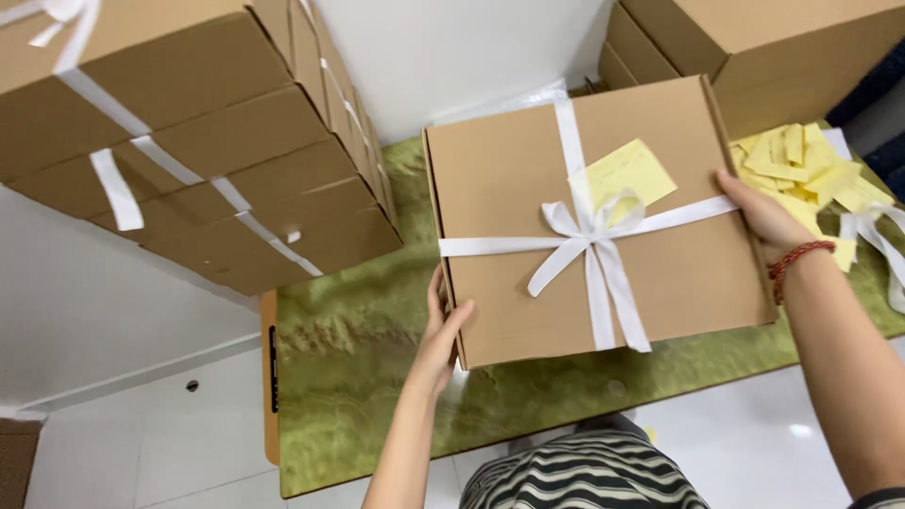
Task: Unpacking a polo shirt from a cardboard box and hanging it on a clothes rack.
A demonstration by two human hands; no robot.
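Striped shirt [584, 481] cut off at bottom edge. We grip box [509, 188], frame centre: left hand [441, 335] and right hand [759, 215] clamp opposite edges, fingertips hidden underneath. Note [627, 174] writing unreadable; stack [189, 141] cropped upper left.

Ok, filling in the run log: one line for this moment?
left hand: grips box left edge | right hand: grips right edge | white ribbon: tied

You're over a green marble-pattern tabletop [358, 377] with a wooden edge [270, 377] at left. Glossy white floor tiles [123, 443] near and left, catching light glare near right. Plain white wall [452, 57] far. Dark fabric [872, 104] far right.
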